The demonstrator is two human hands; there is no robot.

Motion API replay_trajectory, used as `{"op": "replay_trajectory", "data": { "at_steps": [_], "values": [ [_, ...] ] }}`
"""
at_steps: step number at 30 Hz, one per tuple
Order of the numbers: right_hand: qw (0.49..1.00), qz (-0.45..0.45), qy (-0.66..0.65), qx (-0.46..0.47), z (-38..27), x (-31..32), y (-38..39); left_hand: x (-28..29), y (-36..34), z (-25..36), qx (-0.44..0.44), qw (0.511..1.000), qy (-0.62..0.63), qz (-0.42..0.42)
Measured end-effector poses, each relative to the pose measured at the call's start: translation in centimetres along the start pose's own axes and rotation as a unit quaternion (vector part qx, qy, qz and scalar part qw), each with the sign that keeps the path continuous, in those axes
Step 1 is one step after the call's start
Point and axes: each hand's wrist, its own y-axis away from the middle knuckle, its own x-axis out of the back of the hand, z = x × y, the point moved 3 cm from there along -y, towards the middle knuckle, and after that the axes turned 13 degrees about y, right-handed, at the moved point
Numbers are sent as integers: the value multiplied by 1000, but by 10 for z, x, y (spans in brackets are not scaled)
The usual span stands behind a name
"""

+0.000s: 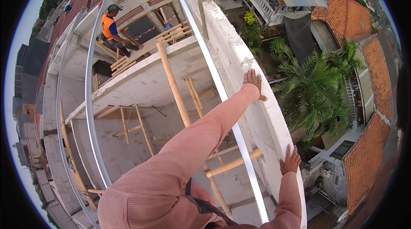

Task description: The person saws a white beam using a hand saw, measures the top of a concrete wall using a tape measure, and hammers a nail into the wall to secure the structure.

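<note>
The white block wall (267, 111) runs along my right side, its top rough with plaster. My left hand (252, 82) lies flat on this top, fingers spread and pointing away from me, with nothing in it. Closer to me, my right hand (291, 160) rests on the wall's outer edge, fingers apart and also holding nothing. A long pink sleeve (180, 152) covers my left arm, which reaches across a silver metal beam (209, 58). This beam slants along the inner side of the wall.
Below me, bamboo poles (173, 83) stand and cross inside the block-walled room. More metal beams (90, 88) span the left. A co-worker in an orange vest (107, 27) crouches by bamboo lengths at the far left. Beyond the wall it drops to palms (314, 88) and tiled roofs (368, 160).
</note>
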Motion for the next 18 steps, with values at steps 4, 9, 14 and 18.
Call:
{"op": "replay_trajectory", "data": {
  "at_steps": [4,9,14,18],
  "values": [
    [999,-42,-16,5,-2,5,-2,9,-4,0,8,998,-34,-49],
    [1000,-18,-12,1,0,5,-4,10,-4,2,1,999,-13,-41],
    [1000,-19,-21,9,-2,2,-5,9,-3,-3,8,999,-10,-47],
    [999,-31,-36,-4,-2,3,-3,7,-5,1,6,999,-4,-51]
  ]
}}
